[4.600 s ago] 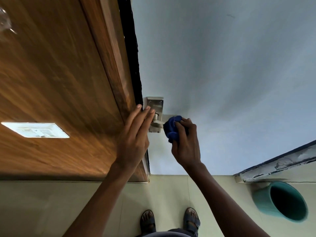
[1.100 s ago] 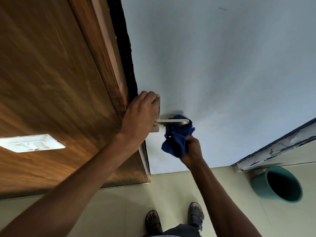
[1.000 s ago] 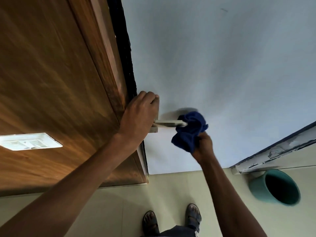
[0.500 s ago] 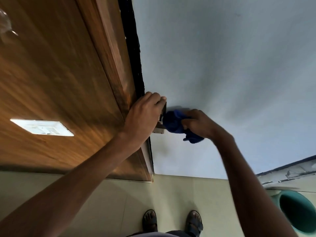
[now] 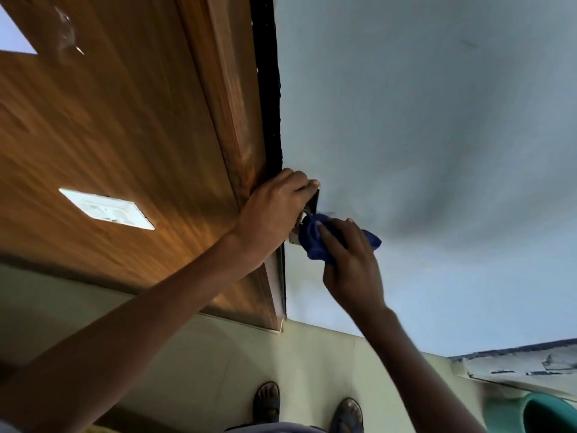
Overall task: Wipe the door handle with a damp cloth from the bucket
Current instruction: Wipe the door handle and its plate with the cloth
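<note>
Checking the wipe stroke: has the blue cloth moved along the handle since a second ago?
Yes. The blue cloth, held by the right hand, has moved from the lever's free end to the handle plate, beside the left hand.

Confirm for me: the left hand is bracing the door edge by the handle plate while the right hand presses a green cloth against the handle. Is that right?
Not quite: the cloth is blue, not green; the green thing is the bucket at the lower right. The head view shows it. The rest holds: the left hand braces the door edge by the handle plate while the right hand presses the cloth against the handle.
</note>
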